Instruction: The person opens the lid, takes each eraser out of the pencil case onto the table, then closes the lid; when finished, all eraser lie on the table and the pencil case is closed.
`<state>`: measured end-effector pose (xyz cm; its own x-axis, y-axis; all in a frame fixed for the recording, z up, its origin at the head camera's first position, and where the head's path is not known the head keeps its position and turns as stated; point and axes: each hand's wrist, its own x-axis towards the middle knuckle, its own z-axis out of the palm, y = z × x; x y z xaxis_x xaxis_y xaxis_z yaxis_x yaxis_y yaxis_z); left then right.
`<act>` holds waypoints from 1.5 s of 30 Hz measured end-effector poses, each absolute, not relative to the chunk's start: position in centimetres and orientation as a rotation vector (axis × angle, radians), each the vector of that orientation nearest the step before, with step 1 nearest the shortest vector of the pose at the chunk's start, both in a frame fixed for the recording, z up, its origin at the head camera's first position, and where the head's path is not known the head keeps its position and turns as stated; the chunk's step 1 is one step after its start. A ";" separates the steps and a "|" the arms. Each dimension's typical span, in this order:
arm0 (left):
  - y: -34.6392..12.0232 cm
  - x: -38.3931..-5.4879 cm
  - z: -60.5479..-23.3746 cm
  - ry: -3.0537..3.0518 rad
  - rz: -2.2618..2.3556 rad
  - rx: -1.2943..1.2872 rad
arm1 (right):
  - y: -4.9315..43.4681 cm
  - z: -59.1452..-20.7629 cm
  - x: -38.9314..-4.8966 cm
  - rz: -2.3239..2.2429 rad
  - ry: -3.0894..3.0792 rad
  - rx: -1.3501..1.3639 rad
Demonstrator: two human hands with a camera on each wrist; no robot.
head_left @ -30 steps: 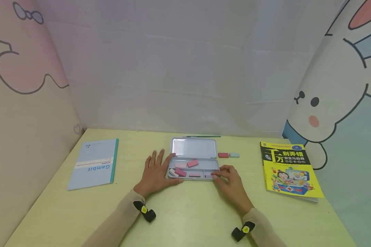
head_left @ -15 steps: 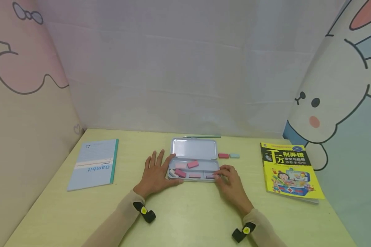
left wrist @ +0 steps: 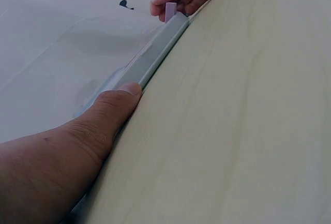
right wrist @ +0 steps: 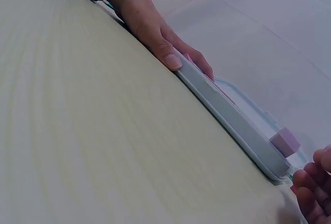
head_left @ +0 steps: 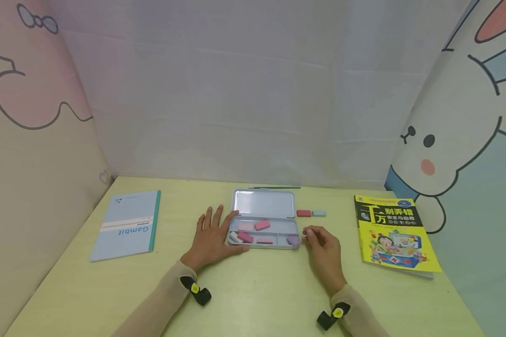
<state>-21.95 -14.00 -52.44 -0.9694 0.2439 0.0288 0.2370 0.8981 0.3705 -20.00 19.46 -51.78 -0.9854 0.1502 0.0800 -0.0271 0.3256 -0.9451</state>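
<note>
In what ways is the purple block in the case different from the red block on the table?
The purple block is tilted in the case, rising above its rim; the red block lies flat on the table. The purple block is pale, while the red block is darker. Both look small and block-shaped.
</note>
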 end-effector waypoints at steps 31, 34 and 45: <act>-14.3 -21.8 -52.5 3.028 0.603 0.377 | 19.0 -51.8 -19.3 1.464 -2.409 0.209; -14.2 -21.8 -52.4 3.029 0.606 0.378 | 19.1 -51.8 -19.5 1.500 -2.349 0.210; -14.0 -21.8 -52.4 3.048 0.629 0.387 | 21.8 -52.2 -21.2 1.287 -2.531 0.031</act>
